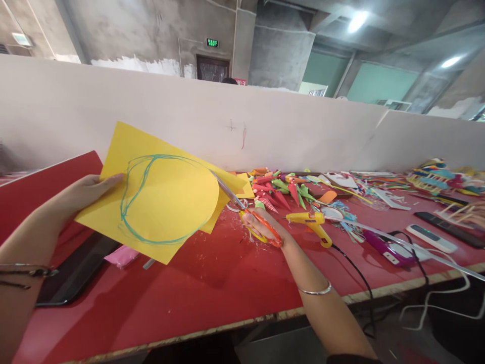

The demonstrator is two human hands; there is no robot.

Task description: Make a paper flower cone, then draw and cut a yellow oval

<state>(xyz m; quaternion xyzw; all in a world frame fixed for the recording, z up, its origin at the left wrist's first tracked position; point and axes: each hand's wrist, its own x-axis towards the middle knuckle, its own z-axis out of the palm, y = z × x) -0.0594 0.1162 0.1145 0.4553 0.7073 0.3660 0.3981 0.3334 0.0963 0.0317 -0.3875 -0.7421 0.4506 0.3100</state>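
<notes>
A yellow sheet of paper [170,197], with a rough green circle drawn on it, is held up above the red table. Its left edge is pinched by my left hand [85,194], thumb on the front face. My right hand [261,225] grips scissors [267,227] with orange and yellow handles. The blades reach the paper's right side, where a cut follows the drawn line and a strip hangs away from the circle. How far apart the blades are is hard to make out.
A yellow glue gun [310,222] with a black cord lies right of my right hand. Behind it are red and green cone-shaped pieces [276,189]. A purple power strip [390,247], a dark tablet-like object [79,270] and a pink packet [121,256] lie around. Another person's hand [475,217] shows far right.
</notes>
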